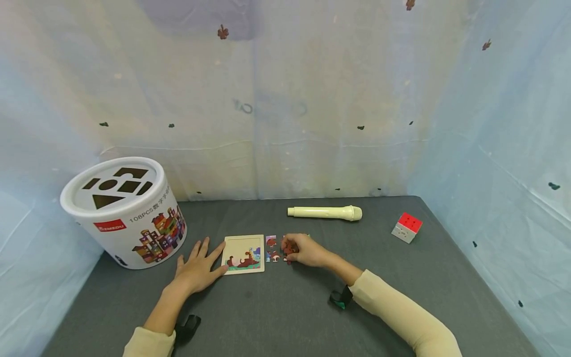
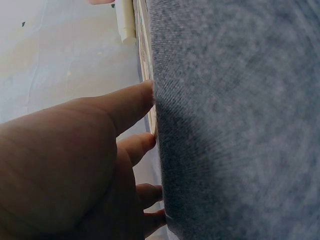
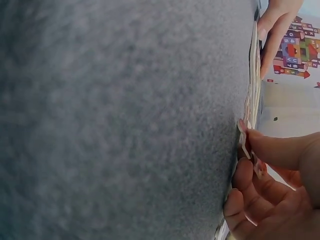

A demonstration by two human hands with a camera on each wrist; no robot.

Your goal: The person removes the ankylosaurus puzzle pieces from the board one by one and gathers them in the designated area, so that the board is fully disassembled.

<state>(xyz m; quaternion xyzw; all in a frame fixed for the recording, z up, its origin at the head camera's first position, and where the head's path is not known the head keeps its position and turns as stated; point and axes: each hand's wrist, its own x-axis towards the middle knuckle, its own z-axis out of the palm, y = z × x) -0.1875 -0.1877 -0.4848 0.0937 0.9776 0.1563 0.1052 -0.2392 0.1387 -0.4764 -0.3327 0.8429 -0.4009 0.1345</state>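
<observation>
A square wooden puzzle board (image 1: 243, 238) lies on the table, with a dog picture partly laid in its lower part. My left hand (image 1: 197, 267) is spread on its left side, thumb and index finger touching the frame's edge. Loose puzzle pieces (image 1: 271, 242) lie just right of the board. Over more pieces there, my right hand (image 1: 308, 251) pinches a reddish-brown puzzle piece (image 1: 291, 248) between thumb and fingers. Seen from the right wrist, the thin puzzle piece (image 3: 244, 140) is tilted close over the grey cloth, its picture side mostly hidden.
A large white shape-sorter bucket (image 1: 127, 213) with cut-out holes in its lid stands left of the left hand. A cream toy microphone (image 1: 324, 212) lies behind the right hand. Farther right sits a red and white cube (image 1: 407, 227). Pale curtains (image 1: 285, 99) enclose the grey table (image 1: 267, 317).
</observation>
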